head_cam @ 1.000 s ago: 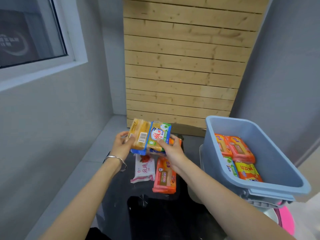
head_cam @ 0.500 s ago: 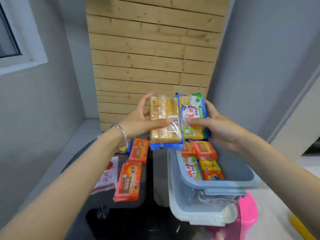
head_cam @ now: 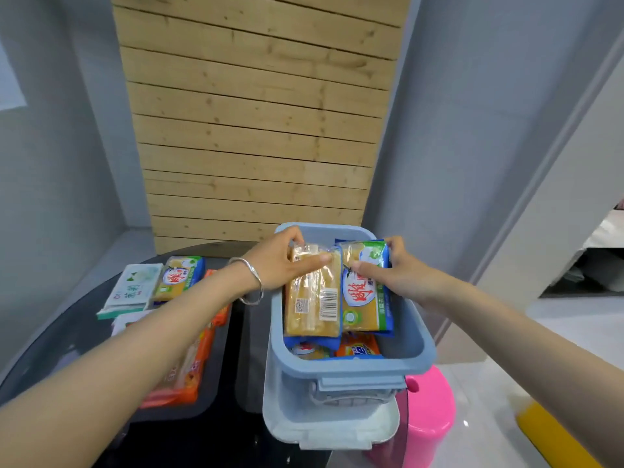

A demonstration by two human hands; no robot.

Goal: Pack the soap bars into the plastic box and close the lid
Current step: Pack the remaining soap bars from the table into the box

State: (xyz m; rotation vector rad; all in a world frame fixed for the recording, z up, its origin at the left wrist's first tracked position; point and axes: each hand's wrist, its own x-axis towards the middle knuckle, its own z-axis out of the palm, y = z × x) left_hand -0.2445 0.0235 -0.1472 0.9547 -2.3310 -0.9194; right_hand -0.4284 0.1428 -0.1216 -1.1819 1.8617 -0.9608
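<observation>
Fingers of left hand and right hand tight on soap packs, box contents beneath mostly hidden.

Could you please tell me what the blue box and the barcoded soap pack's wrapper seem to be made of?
The blue box: likely moulded plastic, matte; even colour, rounded rim. The wrapper: probably thin clear plastic film, glossy; the yellow soap shows through and creases catch light.

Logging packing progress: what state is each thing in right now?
Box, open, partly filled.
Lid, off, beneath the box.
Barcode pack, gripped by left hand.
Green pack, gripped by right hand.
Table packs, unpacked.
</observation>
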